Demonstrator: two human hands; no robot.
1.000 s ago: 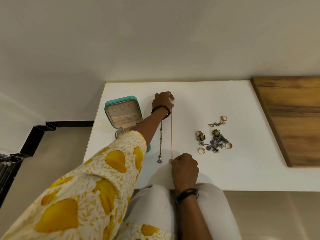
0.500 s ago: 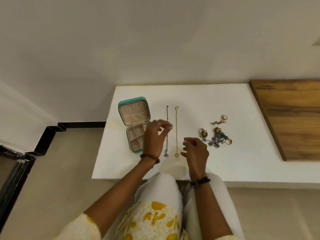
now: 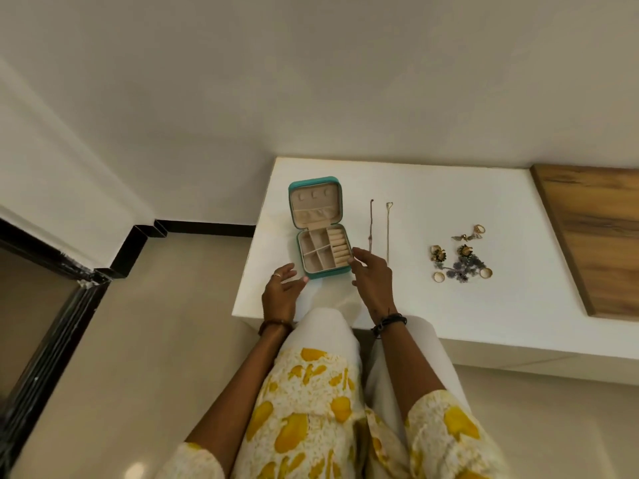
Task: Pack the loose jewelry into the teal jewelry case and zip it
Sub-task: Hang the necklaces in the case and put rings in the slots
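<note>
Our open, empty hands, left hand (image 3: 280,292) and right hand (image 3: 370,279), flanked the teal case's (image 3: 323,250) near corners; its long axis ran straight away from us.

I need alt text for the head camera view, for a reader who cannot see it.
Two empty hands, left and right, reach on either side of an open teal jewelry case on a white table. To its right lie two straight chains, then a cluster of rings and earrings.
</note>
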